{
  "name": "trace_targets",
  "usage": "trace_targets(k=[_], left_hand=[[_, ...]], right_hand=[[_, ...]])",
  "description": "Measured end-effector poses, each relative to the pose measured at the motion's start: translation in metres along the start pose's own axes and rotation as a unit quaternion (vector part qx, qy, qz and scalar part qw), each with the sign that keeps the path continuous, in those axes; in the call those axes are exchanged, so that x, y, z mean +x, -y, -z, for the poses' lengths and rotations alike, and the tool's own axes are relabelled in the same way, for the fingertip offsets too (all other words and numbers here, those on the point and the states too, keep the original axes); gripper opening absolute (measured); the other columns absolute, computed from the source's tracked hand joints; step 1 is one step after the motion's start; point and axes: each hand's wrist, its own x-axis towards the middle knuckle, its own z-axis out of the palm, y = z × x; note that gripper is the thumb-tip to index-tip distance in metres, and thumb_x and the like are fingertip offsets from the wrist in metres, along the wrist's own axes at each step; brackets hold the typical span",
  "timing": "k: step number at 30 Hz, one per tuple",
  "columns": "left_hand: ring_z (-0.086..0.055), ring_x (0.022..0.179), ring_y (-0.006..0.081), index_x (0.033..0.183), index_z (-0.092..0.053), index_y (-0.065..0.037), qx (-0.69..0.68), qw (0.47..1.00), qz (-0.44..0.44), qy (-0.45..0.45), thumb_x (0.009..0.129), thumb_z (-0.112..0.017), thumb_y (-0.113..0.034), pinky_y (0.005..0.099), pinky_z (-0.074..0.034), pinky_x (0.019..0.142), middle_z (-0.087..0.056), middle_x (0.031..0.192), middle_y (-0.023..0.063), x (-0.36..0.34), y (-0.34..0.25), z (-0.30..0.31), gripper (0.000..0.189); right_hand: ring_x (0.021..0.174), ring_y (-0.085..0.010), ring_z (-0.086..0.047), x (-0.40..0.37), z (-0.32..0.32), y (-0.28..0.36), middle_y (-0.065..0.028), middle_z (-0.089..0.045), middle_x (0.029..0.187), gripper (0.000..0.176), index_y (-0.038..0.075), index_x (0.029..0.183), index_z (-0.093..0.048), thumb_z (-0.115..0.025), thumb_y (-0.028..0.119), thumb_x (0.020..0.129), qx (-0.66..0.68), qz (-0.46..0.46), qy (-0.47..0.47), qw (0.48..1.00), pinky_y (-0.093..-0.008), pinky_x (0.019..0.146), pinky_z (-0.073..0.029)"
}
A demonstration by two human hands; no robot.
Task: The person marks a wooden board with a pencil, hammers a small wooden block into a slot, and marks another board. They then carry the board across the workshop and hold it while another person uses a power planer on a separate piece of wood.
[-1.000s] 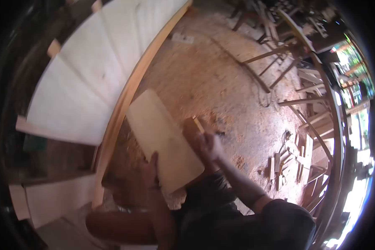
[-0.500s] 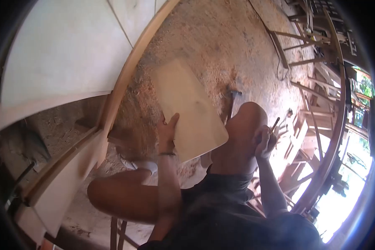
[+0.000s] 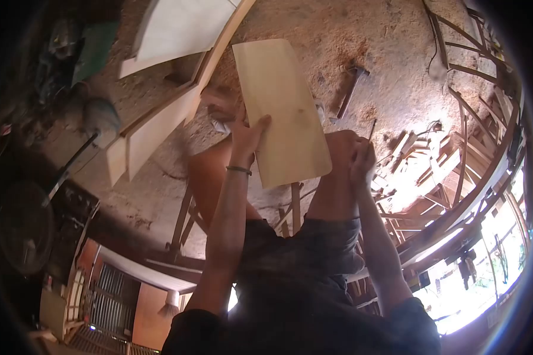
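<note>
My left hand point(image 3: 249, 139) grips the left edge of a pale, flat wooden board point(image 3: 287, 109), with the thumb lying on its upper face. The board has rounded corners at its right end and one small dark knot. It is held above the floor in front of my knees, its lower right part beside my right knee. My right hand point(image 3: 362, 161) rests against the right knee, its fingers closed around a thin dark pencil-like stick point(image 3: 372, 128) that points upward. Most of those fingers are hard to make out.
A hammer point(image 3: 352, 92) lies on the dusty, shaving-strewn floor point(image 3: 391, 35) ahead. A large white panel with a wooden edge point(image 3: 183, 29) stands at upper left. Wood offcuts point(image 3: 432, 160) are piled on the right beside wooden frames. A round dark fan-like object point(image 3: 23, 225) is at far left.
The view has shifted, showing more of the area to the left and behind. The board now stands more lengthwise before me, still in my left hand. My right hand still holds the stick near the knee.
</note>
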Motion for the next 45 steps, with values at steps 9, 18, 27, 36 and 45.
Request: trace_targets(k=[9,18,27,36,45], left_hand=[[-0.064,0.106,0.0201,0.143,-0.043,-0.002,0.149,0.987,-0.043,-0.038,0.085,-0.072,-0.01,0.0322,-0.054,0.089,-0.064,0.121,0.0108,-0.164,-0.082,-0.043,0.066],[-0.061,0.11,0.0291,0.136,-0.048,0.009,0.334,0.938,0.063,0.065,0.093,-0.064,-0.032,0.0386,-0.05,0.094,-0.06,0.127,0.0173,-0.194,-0.064,0.014,0.061],[-0.062,0.107,0.0315,0.125,-0.056,0.002,0.462,0.842,0.279,-0.013,0.084,-0.071,-0.047,0.0415,-0.053,0.079,-0.059,0.125,0.019,-0.172,0.024,0.071,0.066],[-0.062,0.107,0.0292,0.123,-0.058,0.003,0.427,0.853,0.299,0.012,0.086,-0.068,-0.05,0.0394,-0.053,0.077,-0.062,0.122,0.0176,-0.216,0.064,0.029,0.065],[-0.063,0.106,0.028,0.125,-0.06,0.003,0.534,0.802,0.257,-0.076,0.088,-0.065,-0.052,0.0382,-0.053,0.078,-0.064,0.121,0.017,-0.317,0.077,-0.134,0.066]], right_hand=[[0.066,-0.025,-0.052,-0.047,0.06,-0.129,-0.0106,-0.054,0.07,0.034,0.004,0.081,-0.06,-0.049,0.031,0.098,-0.151,0.11,0.046,0.981,-0.0427,0.062,-0.044],[0.074,-0.0306,-0.066,-0.092,0.258,-0.083,-0.0174,-0.069,0.079,0.032,0.006,0.097,-0.072,-0.051,0.027,0.088,-0.044,-0.074,-0.123,0.989,-0.0427,0.069,-0.049],[0.077,-0.0364,-0.069,-0.272,0.272,-0.319,-0.0201,-0.068,0.073,0.026,0.003,0.076,-0.072,-0.066,0.028,0.079,-0.146,-0.154,-0.367,0.906,-0.0451,0.075,-0.054],[0.077,-0.0301,-0.073,-0.324,0.268,-0.346,-0.0236,-0.071,0.08,0.037,-0.005,0.095,-0.069,-0.07,0.028,0.077,-0.032,-0.385,-0.187,0.903,-0.0411,0.076,-0.057],[0.093,-0.0345,-0.07,-0.075,0.547,-0.28,-0.0194,-0.073,0.091,0.032,0.002,0.098,-0.071,-0.071,0.028,0.08,-0.137,-0.136,-0.309,0.931,-0.041,0.087,-0.053]])
